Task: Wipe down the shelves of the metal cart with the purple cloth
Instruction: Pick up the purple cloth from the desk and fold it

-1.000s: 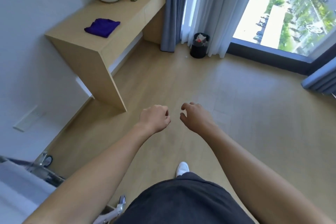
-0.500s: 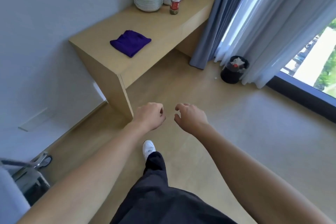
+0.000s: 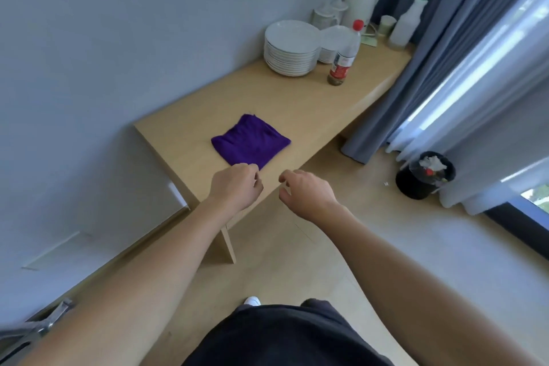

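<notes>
Hovering at the near edge of the surface point(image 3: 297, 104), the left hand point(image 3: 234, 187) was curled and empty, the right hand point(image 3: 307, 192) loosely curled, empty too. Just beyond the left hand lay the folded purple cloth point(image 3: 251, 142); plates point(image 3: 292, 47) and a bottle point(image 3: 344, 56) stood farther beyond.

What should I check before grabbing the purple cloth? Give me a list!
1. Purple cloth in sight, folded on the wooden table: ok.
2. Nothing lying on top of the cloth: ok.
3. Left hand holds nothing: ok.
4. Right hand holds nothing: ok.
5. Bottle and stack of plates stand away from the cloth, at the table's far end: ok.
6. Metal cart shelves ready for wiping: cannot tell; only a blurred bit shows at the lower left.
</notes>
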A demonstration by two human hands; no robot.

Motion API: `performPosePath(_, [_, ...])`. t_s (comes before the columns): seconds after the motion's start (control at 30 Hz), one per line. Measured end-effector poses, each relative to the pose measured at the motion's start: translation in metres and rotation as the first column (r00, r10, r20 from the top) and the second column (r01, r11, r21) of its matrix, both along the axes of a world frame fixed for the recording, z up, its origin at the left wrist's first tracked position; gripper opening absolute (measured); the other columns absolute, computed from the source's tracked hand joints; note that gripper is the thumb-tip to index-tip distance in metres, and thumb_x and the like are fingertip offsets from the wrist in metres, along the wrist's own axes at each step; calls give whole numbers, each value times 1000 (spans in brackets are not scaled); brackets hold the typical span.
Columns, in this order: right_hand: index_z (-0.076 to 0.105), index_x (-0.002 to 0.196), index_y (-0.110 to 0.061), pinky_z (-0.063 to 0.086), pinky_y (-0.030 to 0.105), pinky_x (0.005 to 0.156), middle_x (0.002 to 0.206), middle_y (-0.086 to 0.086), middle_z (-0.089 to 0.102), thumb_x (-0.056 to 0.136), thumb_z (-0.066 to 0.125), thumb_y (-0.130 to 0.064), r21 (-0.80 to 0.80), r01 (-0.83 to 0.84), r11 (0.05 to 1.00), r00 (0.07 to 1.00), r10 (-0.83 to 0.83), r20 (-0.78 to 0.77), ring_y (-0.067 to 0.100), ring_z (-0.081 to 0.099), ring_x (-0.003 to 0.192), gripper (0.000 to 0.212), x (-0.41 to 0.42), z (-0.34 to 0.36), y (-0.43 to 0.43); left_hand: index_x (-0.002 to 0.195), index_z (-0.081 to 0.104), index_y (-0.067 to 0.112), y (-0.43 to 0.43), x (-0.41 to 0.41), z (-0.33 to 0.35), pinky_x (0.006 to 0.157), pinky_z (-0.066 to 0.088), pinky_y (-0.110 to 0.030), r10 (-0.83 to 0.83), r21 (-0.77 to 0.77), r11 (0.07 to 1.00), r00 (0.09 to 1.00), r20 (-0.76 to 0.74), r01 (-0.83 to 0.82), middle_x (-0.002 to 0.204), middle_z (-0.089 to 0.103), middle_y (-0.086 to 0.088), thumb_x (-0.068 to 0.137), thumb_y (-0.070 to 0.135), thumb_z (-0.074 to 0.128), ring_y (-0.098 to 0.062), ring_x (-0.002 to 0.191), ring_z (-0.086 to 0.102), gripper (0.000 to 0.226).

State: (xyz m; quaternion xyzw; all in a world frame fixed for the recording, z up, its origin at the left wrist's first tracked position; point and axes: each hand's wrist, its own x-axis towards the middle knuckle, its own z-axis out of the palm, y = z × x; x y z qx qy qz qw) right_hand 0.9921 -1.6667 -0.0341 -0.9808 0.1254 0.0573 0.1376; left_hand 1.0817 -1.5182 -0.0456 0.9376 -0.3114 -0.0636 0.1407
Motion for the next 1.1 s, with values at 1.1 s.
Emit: performPosePath(1.1, [42,103,-22,44,35,63,94,-3,53,101,35,-45,304,-662,685,724,689,24,20,56,77,24,254,-94,-54,144,34,11,-57,89,-73,92,45,-37,642,155,765,757,-119,-625,127,58,-4,95,50,45,-24,113,56,64])
